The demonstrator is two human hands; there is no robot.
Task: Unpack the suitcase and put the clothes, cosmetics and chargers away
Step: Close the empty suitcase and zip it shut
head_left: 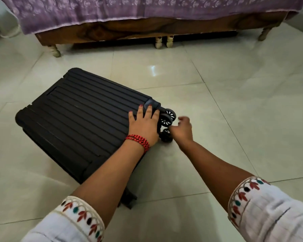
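On floor tiles [226,105], one closed suitcase [77,116], left hand [143,124] flat atop, right hand [182,131] blurred, unclear.

The closed suitcase [80,119] is lying flat on the left half of the floor [234,110], blocking that side. Its 3 visible wheels [166,119] are sticking out at its right end, crowding the right hand [182,131] beside them. Bare floor is stretching open to the right, while the bed [129,30] is closing off the far edge.
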